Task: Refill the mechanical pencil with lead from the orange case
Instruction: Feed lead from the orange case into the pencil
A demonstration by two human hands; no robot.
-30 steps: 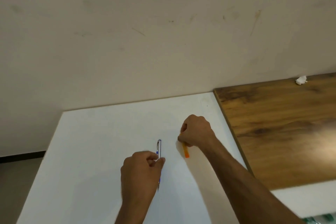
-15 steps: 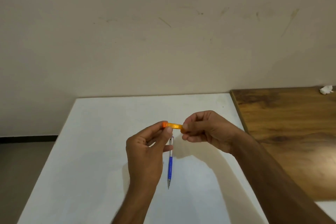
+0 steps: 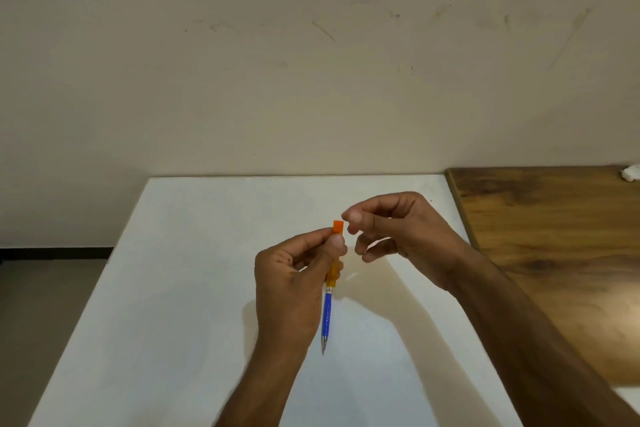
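Note:
My left hand (image 3: 298, 274) grips the orange lead case (image 3: 337, 229) upright above the white table (image 3: 173, 288); its top end sticks out above my thumb and its lower part shows below my fingers. The blue mechanical pencil (image 3: 326, 319) lies on the table under that hand, silver tip pointing toward me, its upper end hidden behind the case and fingers. My right hand (image 3: 401, 229) hovers just right of the case's top, thumb and forefinger pinched close together; I cannot tell whether anything is between them.
A wooden tabletop (image 3: 554, 253) adjoins the white table on the right, with a crumpled white scrap (image 3: 631, 173) at its far corner. A scuffed beige wall (image 3: 311, 62) rises behind. The floor (image 3: 45, 305) shows at the left.
Both hands came off the table. The orange case went from the right hand, lying level between both hands, to upright in the left hand alone. The pencil stayed on the table.

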